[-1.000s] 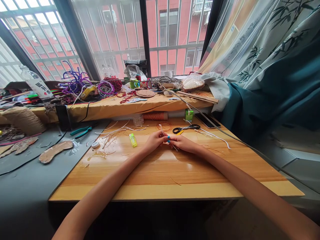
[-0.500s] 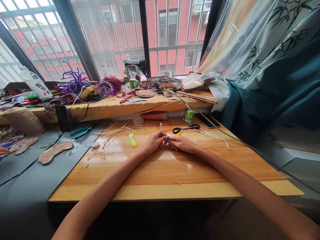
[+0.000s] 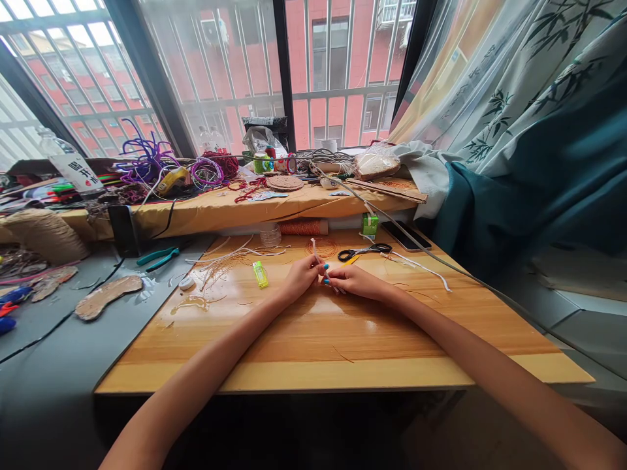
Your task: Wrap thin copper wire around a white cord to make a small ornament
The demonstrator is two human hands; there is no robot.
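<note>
Both my hands meet over the middle of the wooden board (image 3: pixel 294 346). My left hand (image 3: pixel 304 274) pinches a thin white cord (image 3: pixel 314 248), whose end sticks up above the fingers. Close against it, my right hand (image 3: pixel 350 281) has its fingertips pressed together on the lower part of the same cord. Most of the cord is hidden by the fingers. Just beyond the hands lies a loose coil of thin orange thread (image 3: pixel 327 248). Black-handled scissors (image 3: pixel 365 252) rest to the right, and a yellow-green lighter (image 3: pixel 260 275) lies left of my left hand.
White cord pieces (image 3: pixel 235 254) lie at the back left, beside a clear jar (image 3: pixel 270 235) and an orange thread spool (image 3: pixel 304 227). A phone (image 3: pixel 405 236) and green box (image 3: pixel 369 225) are at back right. Teal pliers (image 3: pixel 159 258) lie on the grey table. A cluttered ledge (image 3: pixel 206 219) runs behind.
My right fingertips have shifted slightly down and left, a little apart from the left ones. The cord's upper end has tipped slightly left. A hand at the far left edge has gone out of view.
</note>
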